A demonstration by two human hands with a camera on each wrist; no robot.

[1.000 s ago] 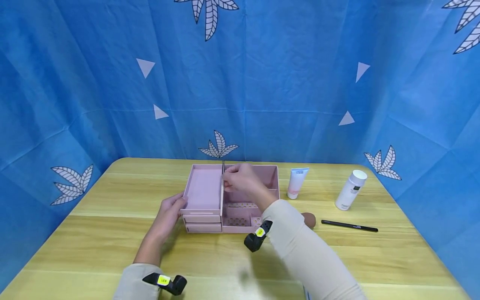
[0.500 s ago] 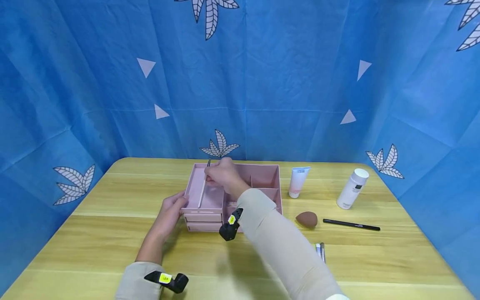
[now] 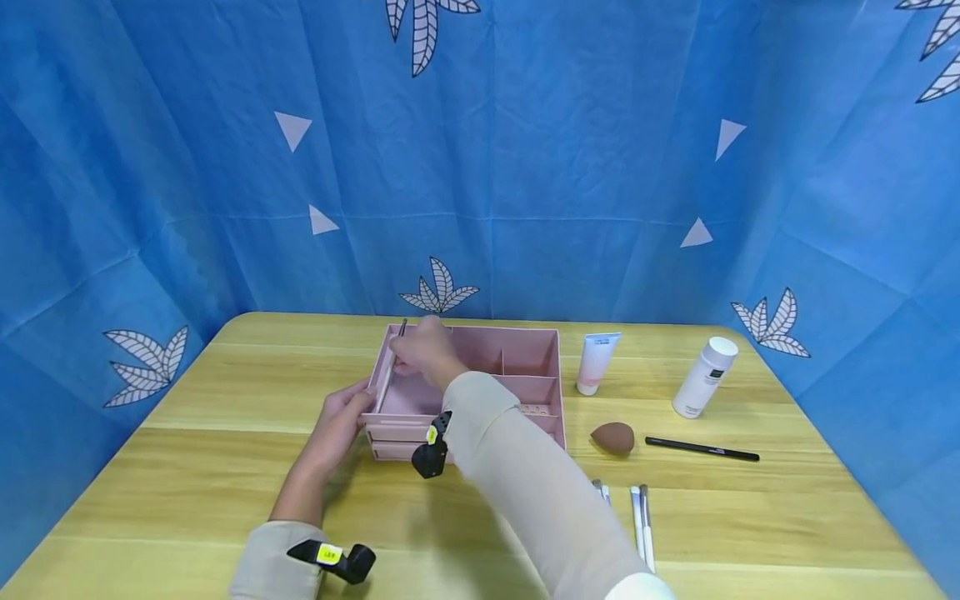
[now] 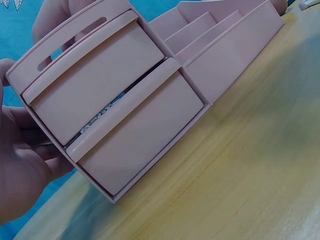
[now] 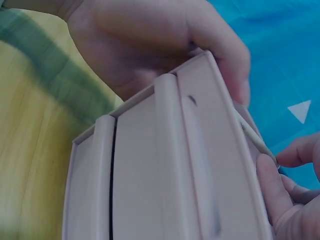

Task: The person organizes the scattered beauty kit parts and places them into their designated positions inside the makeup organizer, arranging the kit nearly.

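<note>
A pink makeup organizer (image 3: 396,432) stands on the table, with a shallow top tray over two drawers at its left and open compartments at its right. My left hand (image 3: 336,433) holds its left side, thumb over the tray's rim. My right hand (image 3: 426,350) pinches a slim white-handled makeup brush (image 3: 386,385) with a dark upper end. The brush lies slantwise along the tray's left wall, its lower end near the front. The right wrist view catches part of the brush (image 5: 254,134) between the fingertips. Both drawer fronts (image 4: 100,85) look closed in the left wrist view.
Right of the organizer stand a squeeze tube (image 3: 596,365) and a white bottle (image 3: 703,379). A brown makeup sponge (image 3: 613,438) and a black pencil (image 3: 701,449) lie before them. More brushes (image 3: 642,525) lie nearer the front, some partly behind the right sleeve. A blue curtain (image 3: 525,167) hangs behind.
My right hand has carried the brush leftward from the organizer's middle divider across the top tray to its left wall. My left hand has kept its place.
</note>
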